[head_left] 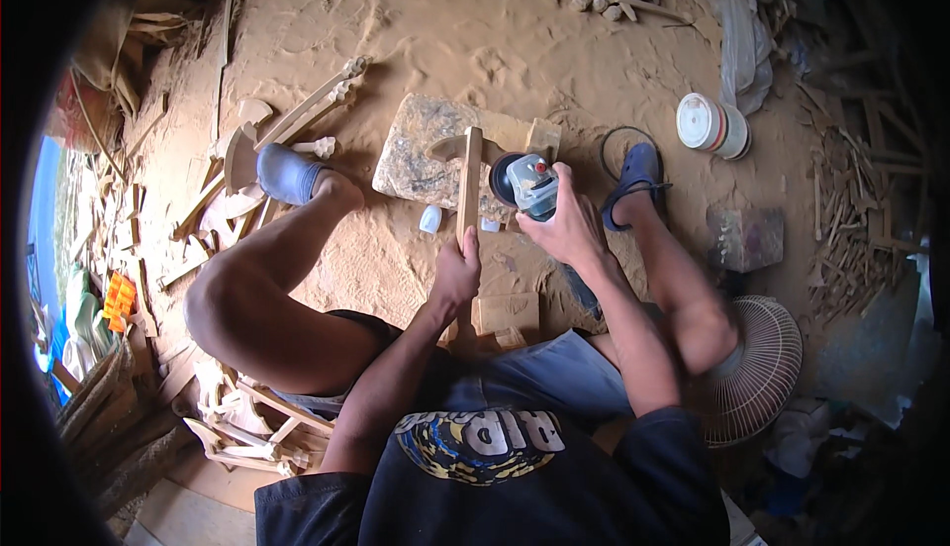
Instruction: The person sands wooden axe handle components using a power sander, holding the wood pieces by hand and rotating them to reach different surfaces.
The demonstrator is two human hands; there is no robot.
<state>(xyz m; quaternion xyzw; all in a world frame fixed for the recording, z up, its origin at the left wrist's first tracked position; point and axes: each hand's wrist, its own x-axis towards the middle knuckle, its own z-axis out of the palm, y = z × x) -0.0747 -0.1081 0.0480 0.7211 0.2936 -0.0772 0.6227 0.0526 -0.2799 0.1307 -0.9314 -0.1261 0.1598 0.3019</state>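
Gripping the wooden piece (470, 180) near its lower end, my left hand (458, 271) has its fingers closed around the shaft, with the thumb lying along it. The piece stretches away from me over the speckled stone block (421, 140), a curved crosspiece set across it near the far end; I cannot tell whether it rests on the stone. My right hand (569, 224) is wrapped around the body of the angle grinder (535, 188), which has a grey-green casing with a red button on top. Its dark round disc (506, 178) sits just beside the right side of the wood, and I cannot tell whether the two touch. A small wooden block (543, 136) lies on the far right corner of the stone.

My feet are in blue clogs, the left clog (287, 174) beside some carved wooden lengths (315, 100), the right clog (638, 172) next to a loop of dark cable (606, 150). Farther right, a white tub (699, 122) is on the dusty ground (445, 31), and a round fan (757, 378) stands by my right knee. More carved pieces (247, 437) are heaped at my lower left.
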